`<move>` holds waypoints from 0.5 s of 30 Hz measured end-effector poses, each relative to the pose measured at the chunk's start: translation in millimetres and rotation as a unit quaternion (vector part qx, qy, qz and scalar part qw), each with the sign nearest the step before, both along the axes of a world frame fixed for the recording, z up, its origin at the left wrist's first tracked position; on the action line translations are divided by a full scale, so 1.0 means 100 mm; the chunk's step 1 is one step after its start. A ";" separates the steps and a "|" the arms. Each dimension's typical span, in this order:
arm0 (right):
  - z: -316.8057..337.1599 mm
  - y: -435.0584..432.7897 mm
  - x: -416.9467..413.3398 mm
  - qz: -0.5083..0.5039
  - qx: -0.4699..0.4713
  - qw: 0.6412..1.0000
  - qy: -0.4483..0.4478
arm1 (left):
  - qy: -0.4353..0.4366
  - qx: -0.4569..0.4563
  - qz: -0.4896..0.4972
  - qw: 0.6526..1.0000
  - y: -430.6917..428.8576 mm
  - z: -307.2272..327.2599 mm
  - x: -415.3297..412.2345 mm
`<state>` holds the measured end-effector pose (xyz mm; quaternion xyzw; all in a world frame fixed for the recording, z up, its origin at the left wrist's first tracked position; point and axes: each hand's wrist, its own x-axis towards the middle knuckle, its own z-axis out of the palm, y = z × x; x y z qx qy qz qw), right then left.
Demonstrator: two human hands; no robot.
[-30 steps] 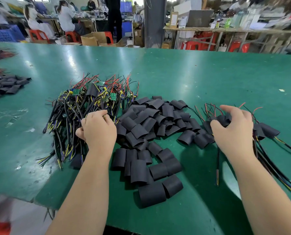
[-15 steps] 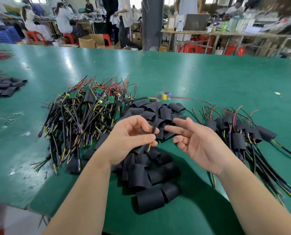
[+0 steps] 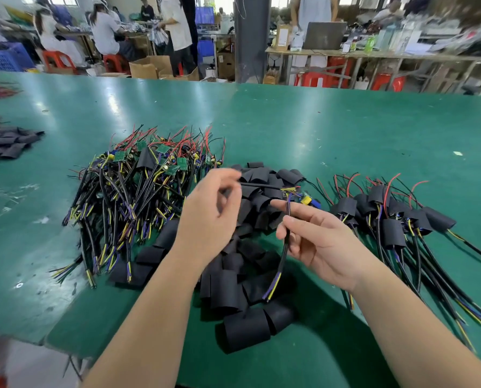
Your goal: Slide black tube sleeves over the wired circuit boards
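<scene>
Right hand (image 3: 317, 245) now pinches a wired circuit board (image 3: 306, 198) by its black cable (image 3: 282, 261); left hand (image 3: 211, 211) pinches another lead (image 3: 261, 185).
Held taut over black tube sleeves (image 3: 245, 329) on the green surface (image 3: 345, 130), likely for sleeving.

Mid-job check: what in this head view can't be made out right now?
All in the head view:
The left hand: fingertips motion-blurred; whether they pinch the thin black wire is unclear.
The circuit board beyond the right hand, which holds its black cable: blurred, components unreadable.
The loose sleeve pile: middle hidden behind both hands.
The sleeved boards pile: cables cut off by the right edge.
</scene>
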<state>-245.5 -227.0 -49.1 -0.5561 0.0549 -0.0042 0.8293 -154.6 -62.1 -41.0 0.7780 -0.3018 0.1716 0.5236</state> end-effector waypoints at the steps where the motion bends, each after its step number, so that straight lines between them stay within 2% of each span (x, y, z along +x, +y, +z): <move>1: 0.00 0.01 -0.01 0.008 -0.017 1.000 0.001 | -0.098 0.075 0.049 0.991 -0.02 -0.01 0.04; 2: 0.01 0.02 -0.02 0.017 -0.032 0.999 -0.001 | -0.160 0.152 0.080 0.972 -0.06 -0.02 0.08; 3: 0.02 0.03 -0.03 0.028 -0.045 0.999 -0.004 | -0.181 0.221 0.095 0.954 -0.11 -0.04 0.11; 5: 0.03 0.05 -0.06 0.060 -0.064 0.996 -0.011 | -0.149 0.330 0.102 0.927 -0.20 -0.09 0.14; 7: 0.03 0.05 -0.09 0.089 -0.078 0.993 -0.014 | -0.120 0.367 0.096 0.917 -0.23 -0.19 0.19; 9: 0.03 0.04 -0.10 0.101 -0.088 0.991 -0.019 | -0.132 0.328 0.092 0.931 -0.21 -0.21 0.19; 13: 0.04 0.02 -0.09 0.072 -0.070 0.994 -0.042 | -0.221 0.135 0.131 0.957 -0.14 -0.12 0.16; 15: 0.03 0.01 -0.07 0.047 -0.053 0.996 -0.048 | -0.212 0.044 0.153 0.964 -0.07 -0.05 0.16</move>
